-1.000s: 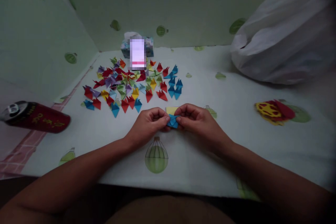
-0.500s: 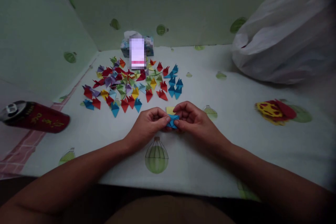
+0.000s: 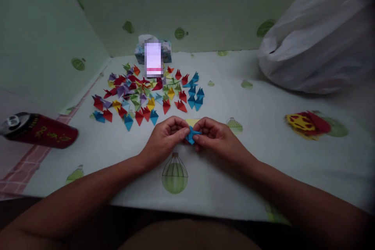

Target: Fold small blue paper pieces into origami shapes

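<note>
A small blue folded paper piece (image 3: 191, 134) is pinched between my two hands just above the table. My left hand (image 3: 165, 136) is closed, thumb and fingers gripping the piece's left side. My right hand (image 3: 215, 136) is closed on its right side. A yellow paper sheet (image 3: 191, 122) lies flat right behind my fingers. Beyond it, a spread of several folded paper pieces (image 3: 149, 91) in red, blue, yellow, green and purple covers the table.
A red can (image 3: 39, 131) lies on its side at the left. A phone (image 3: 154, 59) stands against a tissue box at the back. A white plastic bag (image 3: 319, 43) sits back right. A red-and-yellow paper stack (image 3: 306, 124) lies at the right.
My hands drew closer together and the blue piece turned slightly between my fingers; less of the yellow sheet shows behind them. Nothing else moved.
</note>
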Action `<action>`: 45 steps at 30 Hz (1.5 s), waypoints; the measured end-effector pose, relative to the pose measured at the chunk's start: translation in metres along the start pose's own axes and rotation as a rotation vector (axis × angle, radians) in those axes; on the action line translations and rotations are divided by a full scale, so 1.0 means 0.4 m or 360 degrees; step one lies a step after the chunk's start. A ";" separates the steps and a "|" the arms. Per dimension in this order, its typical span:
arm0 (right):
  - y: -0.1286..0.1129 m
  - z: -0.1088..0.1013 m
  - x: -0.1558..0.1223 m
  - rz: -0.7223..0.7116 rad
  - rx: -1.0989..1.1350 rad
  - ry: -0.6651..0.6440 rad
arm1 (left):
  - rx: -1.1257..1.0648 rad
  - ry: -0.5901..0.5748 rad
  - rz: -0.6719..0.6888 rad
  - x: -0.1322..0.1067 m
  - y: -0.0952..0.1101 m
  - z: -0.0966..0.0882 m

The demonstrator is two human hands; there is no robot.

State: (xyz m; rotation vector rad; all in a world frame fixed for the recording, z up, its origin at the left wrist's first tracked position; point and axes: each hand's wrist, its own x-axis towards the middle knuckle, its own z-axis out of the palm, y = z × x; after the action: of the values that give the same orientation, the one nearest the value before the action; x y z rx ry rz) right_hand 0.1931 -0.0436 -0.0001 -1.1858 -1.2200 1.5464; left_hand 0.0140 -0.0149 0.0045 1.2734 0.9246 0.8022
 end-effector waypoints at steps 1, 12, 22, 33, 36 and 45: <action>0.000 0.000 -0.001 -0.0007 0.0015 0.0042 | -0.0002 0.0016 0.0055 -0.001 -0.001 0.002; 0.005 0.012 -0.008 -0.0061 0.0146 0.0192 | 0.0299 0.0126 0.0179 -0.009 -0.014 0.008; 0.017 0.019 -0.014 -0.0093 0.0223 0.0303 | 0.0269 0.0163 0.0132 -0.008 -0.018 0.010; 0.022 0.022 -0.017 -0.0115 0.0293 0.0333 | 0.0211 0.0182 0.0103 -0.010 -0.014 0.015; 0.026 0.017 -0.014 -0.0083 0.0253 0.0327 | 0.0258 0.0214 0.0148 -0.009 -0.016 0.014; 0.039 0.022 -0.012 -0.0137 0.0301 0.0351 | 0.0167 0.0152 0.0161 -0.008 -0.015 0.014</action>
State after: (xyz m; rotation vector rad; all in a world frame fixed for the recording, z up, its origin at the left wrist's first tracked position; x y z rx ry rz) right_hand 0.1848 -0.0531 -0.0136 -1.1315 -0.9465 1.3934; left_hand 0.0177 -0.0210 -0.0006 1.3915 0.9960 0.9099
